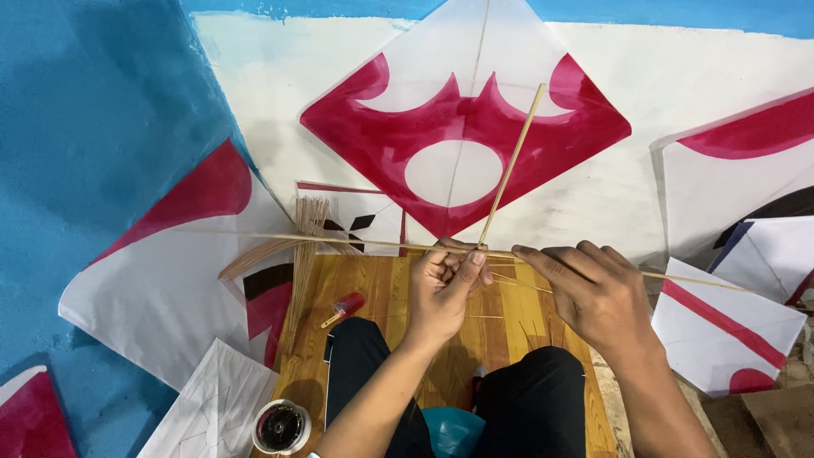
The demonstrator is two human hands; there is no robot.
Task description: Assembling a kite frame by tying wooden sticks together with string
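Observation:
My left hand [445, 284] pinches the crossing of two thin bamboo sticks above a wooden board [373, 284]. One stick [513, 161] rises up and to the right from my fingers. The other long stick [280, 240] runs nearly level from left to right. My right hand [593, 284] grips that level stick just right of the crossing. Both hands sit close together over my knees in black trousers [543, 390].
A white kite with a red pattern [462, 127] leans on the wall ahead. More red and white kites [170, 271] lie left and right [725, 326]. A bundle of bamboo sticks [303, 254], a small red tool [343, 307] and a thread spool [281, 427] lie nearby.

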